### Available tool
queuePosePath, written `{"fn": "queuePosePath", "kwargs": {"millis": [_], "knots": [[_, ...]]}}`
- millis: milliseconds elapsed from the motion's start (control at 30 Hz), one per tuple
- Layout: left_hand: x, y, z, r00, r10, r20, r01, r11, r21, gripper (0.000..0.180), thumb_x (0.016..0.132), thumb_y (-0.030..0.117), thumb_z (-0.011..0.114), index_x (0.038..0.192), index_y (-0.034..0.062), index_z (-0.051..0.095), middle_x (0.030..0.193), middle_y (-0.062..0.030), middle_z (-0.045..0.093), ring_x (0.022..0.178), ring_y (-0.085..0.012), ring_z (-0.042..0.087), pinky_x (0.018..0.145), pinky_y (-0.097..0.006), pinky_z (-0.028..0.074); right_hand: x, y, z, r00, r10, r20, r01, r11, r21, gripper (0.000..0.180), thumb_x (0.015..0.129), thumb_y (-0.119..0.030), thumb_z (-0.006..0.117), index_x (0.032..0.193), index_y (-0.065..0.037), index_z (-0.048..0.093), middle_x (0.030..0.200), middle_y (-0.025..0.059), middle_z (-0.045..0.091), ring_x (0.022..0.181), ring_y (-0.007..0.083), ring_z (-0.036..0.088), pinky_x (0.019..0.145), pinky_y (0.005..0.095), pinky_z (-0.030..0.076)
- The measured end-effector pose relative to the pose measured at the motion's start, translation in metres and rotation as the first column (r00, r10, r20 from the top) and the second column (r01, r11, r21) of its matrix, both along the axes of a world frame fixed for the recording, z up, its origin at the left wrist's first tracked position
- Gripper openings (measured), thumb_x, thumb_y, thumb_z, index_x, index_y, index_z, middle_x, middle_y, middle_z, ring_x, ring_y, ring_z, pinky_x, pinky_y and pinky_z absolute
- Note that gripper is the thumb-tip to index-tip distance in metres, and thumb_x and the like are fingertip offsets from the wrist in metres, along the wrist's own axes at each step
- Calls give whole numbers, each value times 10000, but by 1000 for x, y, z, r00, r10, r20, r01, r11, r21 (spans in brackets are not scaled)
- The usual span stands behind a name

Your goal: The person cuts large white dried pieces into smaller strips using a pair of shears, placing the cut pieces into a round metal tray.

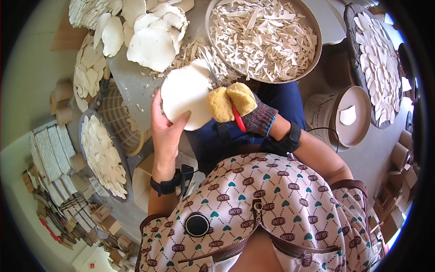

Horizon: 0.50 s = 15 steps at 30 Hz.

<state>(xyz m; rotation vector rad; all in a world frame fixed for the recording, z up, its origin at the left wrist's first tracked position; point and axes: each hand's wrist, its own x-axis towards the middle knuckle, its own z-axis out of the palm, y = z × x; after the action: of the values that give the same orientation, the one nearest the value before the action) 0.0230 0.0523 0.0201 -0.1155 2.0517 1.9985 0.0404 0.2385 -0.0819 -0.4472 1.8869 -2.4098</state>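
Your left hand cups the white disc against the board's edge; your gloved right hand is clenched on the red-handled knife, blade at the disc's rim. Looks like trimming: next, a steady cut, thumb clear.

Chip-filled basin close ahead
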Motion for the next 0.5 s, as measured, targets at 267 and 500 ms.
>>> {"fn": "queuePosePath", "kwargs": {"millis": [267,500], "knots": [[-1,-8,-12,955,277,-104,-272,960,63,642,817,-42,544,1364,12,214,1158,-140,525,1007,-158,537,866,-280,438,2,10,20,992,123,-18,-121,988,92,293,701,-112,652,959,-50,527,917,132,599,845,330,574,730,365,480],[-9,3,-7,955,294,-23,-294,956,2,636,840,-7,510,1357,48,142,1088,-220,521,774,-256,632,660,-316,542,15,10,29,974,198,109,-214,962,169,282,681,-158,665,925,-71,554,890,131,606,823,316,594,710,343,499]]}}
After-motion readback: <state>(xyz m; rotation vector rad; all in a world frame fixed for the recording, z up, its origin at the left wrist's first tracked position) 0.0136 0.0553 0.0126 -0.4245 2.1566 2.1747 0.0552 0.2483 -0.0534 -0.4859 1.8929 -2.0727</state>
